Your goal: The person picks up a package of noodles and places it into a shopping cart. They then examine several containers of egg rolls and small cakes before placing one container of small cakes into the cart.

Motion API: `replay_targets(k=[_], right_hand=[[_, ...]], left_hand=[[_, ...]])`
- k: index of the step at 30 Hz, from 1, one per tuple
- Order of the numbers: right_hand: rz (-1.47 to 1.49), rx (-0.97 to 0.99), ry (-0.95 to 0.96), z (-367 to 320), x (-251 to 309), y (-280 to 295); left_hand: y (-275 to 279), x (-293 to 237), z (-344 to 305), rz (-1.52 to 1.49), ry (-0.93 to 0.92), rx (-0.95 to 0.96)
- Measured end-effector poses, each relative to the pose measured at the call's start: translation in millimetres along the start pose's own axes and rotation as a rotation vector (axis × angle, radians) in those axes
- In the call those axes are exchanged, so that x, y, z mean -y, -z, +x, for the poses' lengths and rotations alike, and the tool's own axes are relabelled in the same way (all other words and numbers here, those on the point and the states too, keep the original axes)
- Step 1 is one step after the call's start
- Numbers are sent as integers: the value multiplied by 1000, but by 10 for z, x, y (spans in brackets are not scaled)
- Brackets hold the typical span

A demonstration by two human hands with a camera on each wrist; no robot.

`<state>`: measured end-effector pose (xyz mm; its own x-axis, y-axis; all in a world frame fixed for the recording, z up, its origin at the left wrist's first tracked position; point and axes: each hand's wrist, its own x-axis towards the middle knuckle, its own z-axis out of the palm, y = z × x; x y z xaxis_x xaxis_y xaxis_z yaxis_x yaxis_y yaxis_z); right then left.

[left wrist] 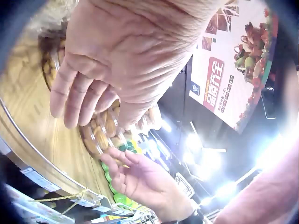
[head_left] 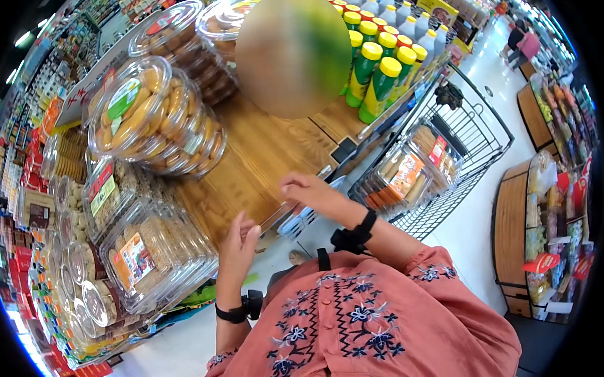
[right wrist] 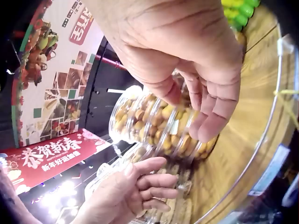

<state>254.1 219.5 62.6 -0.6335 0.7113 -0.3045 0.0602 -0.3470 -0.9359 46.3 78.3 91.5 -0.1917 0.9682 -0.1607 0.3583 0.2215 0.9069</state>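
My left hand (head_left: 239, 246) is held near the table's front edge, fingers loosely bent and nothing in them. A little farther right, my right hand (head_left: 313, 195) hovers over the edge, also empty with relaxed fingers. In the left wrist view my left palm (left wrist: 121, 60) faces the camera. Left of the hands, clear tubs of oval golden pastries (head_left: 151, 117) stand stacked on the wooden table (head_left: 250, 153). Nearest my left hand are flat clear boxes of sesame-coated snacks (head_left: 143, 256). The right wrist view shows the stacked tubs (right wrist: 159, 123) behind my right hand (right wrist: 187, 60).
A wire shopping cart (head_left: 442, 187) at the right holds clear food packs (head_left: 402, 172). Green bottles with yellow caps (head_left: 378, 91) line the table's far right. More round tubs (head_left: 180, 45) stand at the back, partly hidden by a blurred circle. A wooden display stand (head_left: 513, 229) borders the aisle.
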Motion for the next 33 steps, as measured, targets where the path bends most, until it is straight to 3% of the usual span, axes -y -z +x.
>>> replay_targets(k=[4, 8, 14, 20, 23, 25, 27, 29, 31, 33], right_hand=[[28, -145, 4, -352, -65, 579], [65, -261, -5, -562, -187, 1030], [121, -236, -53, -887, -242, 1452], [203, -206, -69, -1145, -298, 1766], [236, -224, -90, -1205, -329, 1828], [238, -231, -90, -1212, -360, 1897], [222, -230, -80, -1221, -331, 1923], [203, -249, -80, -1224, -319, 1932], [230, -273, -73, -1221, -316, 1935], [273, -302, -59, -1235, -322, 1944]], left_hand=[[-363, 36, 355, 45, -18, 15], [-772, 371, 752, 404, -215, -31], [-1131, 303, 923, 673, 42, 69], [-1233, 417, 995, 813, 35, 9], [-1036, 639, 1417, 474, 162, -13], [-746, 463, 1885, 116, -34, -169], [-675, -627, 2060, -111, -226, -396], [-625, -1469, 2181, -286, -305, -516], [-466, -1857, 2422, -454, -316, -493], [-275, -1921, 2761, -606, -257, -432]])
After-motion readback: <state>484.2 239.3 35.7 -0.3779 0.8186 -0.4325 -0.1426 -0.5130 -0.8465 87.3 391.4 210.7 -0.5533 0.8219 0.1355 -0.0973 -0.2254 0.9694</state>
